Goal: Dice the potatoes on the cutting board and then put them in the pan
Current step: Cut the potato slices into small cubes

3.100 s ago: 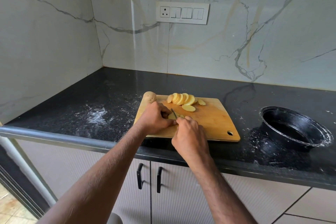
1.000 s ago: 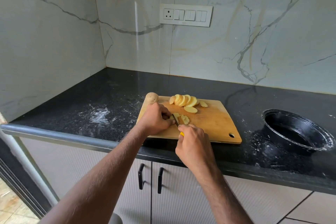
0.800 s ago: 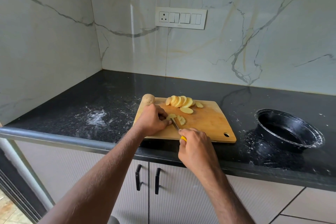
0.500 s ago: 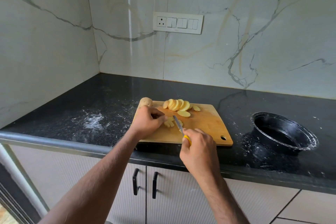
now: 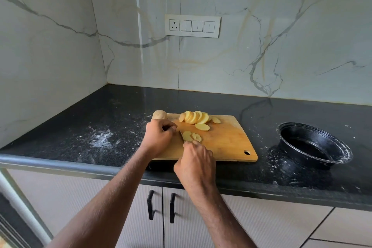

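A wooden cutting board [image 5: 227, 143] lies on the black counter. A fanned row of potato slices [image 5: 195, 117] sits at its far edge, one loose slice [image 5: 202, 127] just in front. A whole unpeeled potato [image 5: 159, 115] rests at the board's far left corner. My right hand [image 5: 196, 164] grips a small knife [image 5: 181, 135], whose blade is down beside cut potato pieces [image 5: 192, 137]. My left hand [image 5: 159, 137] is curled at the blade's left; whether it holds a piece is hidden. The black pan [image 5: 314, 145] stands empty on the right.
White powder smears mark the counter [image 5: 100, 139] left of the board and around the pan. A switch panel [image 5: 192, 26] is on the marble wall. Cabinet doors with black handles [image 5: 161, 205] are below the counter edge.
My right hand has moved forward and lowered the knife from its raised position back down among the cut pieces. The left hand stays at the blade's left.
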`<state>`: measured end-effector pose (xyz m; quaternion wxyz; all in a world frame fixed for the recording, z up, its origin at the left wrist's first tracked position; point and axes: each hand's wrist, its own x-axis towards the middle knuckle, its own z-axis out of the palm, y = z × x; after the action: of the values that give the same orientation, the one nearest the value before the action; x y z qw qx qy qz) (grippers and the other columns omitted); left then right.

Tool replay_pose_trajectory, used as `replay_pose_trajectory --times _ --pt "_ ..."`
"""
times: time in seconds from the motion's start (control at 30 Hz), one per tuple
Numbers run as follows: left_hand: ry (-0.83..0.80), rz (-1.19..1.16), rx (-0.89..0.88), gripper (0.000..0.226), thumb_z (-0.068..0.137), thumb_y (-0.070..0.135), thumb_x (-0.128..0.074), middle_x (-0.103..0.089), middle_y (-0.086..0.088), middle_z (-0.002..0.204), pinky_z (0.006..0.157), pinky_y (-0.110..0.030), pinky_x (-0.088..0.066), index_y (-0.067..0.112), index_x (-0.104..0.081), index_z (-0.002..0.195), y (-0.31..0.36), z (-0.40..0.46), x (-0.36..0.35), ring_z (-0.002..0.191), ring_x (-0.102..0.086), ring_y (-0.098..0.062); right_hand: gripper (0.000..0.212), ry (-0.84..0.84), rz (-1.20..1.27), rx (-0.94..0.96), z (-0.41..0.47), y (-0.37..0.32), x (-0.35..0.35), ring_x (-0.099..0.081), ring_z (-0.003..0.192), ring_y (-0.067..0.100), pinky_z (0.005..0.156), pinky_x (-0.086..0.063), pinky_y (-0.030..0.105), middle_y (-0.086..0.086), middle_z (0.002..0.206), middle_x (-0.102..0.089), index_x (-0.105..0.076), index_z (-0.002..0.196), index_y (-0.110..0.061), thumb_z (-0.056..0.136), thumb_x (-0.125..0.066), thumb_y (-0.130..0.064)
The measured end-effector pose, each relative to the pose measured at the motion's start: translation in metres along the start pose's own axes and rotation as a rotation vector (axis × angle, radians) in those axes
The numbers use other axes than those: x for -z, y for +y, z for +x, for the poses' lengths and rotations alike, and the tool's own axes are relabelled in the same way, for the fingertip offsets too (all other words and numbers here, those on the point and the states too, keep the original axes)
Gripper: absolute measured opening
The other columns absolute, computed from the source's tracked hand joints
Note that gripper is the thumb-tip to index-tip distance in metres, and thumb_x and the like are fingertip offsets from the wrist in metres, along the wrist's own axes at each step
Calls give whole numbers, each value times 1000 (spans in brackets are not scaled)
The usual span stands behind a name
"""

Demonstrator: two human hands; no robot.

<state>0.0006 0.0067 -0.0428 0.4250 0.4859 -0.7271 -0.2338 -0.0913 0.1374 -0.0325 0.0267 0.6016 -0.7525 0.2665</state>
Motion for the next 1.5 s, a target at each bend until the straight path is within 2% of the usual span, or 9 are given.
replay_pose_trajectory --times 0.13,0.3,0.5,0.63,0.77,0.87,1.0,1.2,1.5 --pt "-20 25 -20 14 90 11 -67 -70 13 85 74 -5 -41 15 -80 94 0 0 0 89 -66 -5 22 30 -8 -67 -2 9 4 -63 100 19 86 -50 30 1 115 -65 -63 112 -16 90 -61 -13" --pt "-43 72 -31 16 91 12 -66 -73 7 96 85 -19 -46 14 -79 100 2 -1 -3 92 -64 -8 22 59 -13 -132 -2 19 9 -63 100 19 84 -51 30 2 115 -65 -62 113 -16 91 -61 -15" --pt "-56 91 -58 17 91 11 -65 -73 6 96 85 -21 -46 13 -79 100 5 -3 -3 91 -64 -11 26 106 -27 -191 0 37 17 -64 102 18 87 -51 29 1 116 -67 -64 116 -16 91 -63 -17" --pt "-62 93 -71 16 91 10 -65 -71 7 92 83 -21 -44 12 -79 98 6 -4 -4 90 -64 -11 33 109 9 -104 2 31 14 -63 106 17 91 -49 30 1 120 -66 -63 124 -16 91 -63 -17" --pt "-56 105 -87 16 89 6 -66 -75 2 93 80 -19 -43 10 -80 94 7 -5 -5 87 -64 -10 26 47 3 -41 11 8 3 -62 101 21 85 -52 32 4 115 -64 -64 114 -13 88 -66 -13" --pt "-62 105 -90 16 90 6 -66 -75 0 96 81 -19 -45 9 -80 97 6 -5 -4 89 -64 -12 21 48 -17 -74 18 6 -1 -62 98 22 79 -49 31 5 112 -63 -63 109 -12 89 -66 -14" --pt "-61 107 -98 16 91 9 -66 -70 8 92 83 -19 -44 11 -79 100 6 -4 -4 90 -63 -11 20 95 -51 -125 19 26 3 -61 93 18 77 -46 28 4 109 -63 -63 109 -14 90 -67 -18" --pt "-88 117 -99 17 92 12 -66 -73 5 97 91 -25 -51 13 -79 102 3 -4 -4 94 -65 -12 24 120 -105 -101 19 61 14 -65 92 19 82 -53 31 2 109 -68 -69 112 -16 89 -61 -12" --pt "-101 136 -97 16 92 11 -66 -73 3 98 87 -22 -49 12 -78 103 6 -4 -4 92 -65 -11 27 160 -156 -81 17 99 30 -67 88 15 82 -57 31 -4 105 -70 -74 111 -18 87 -63 -9"
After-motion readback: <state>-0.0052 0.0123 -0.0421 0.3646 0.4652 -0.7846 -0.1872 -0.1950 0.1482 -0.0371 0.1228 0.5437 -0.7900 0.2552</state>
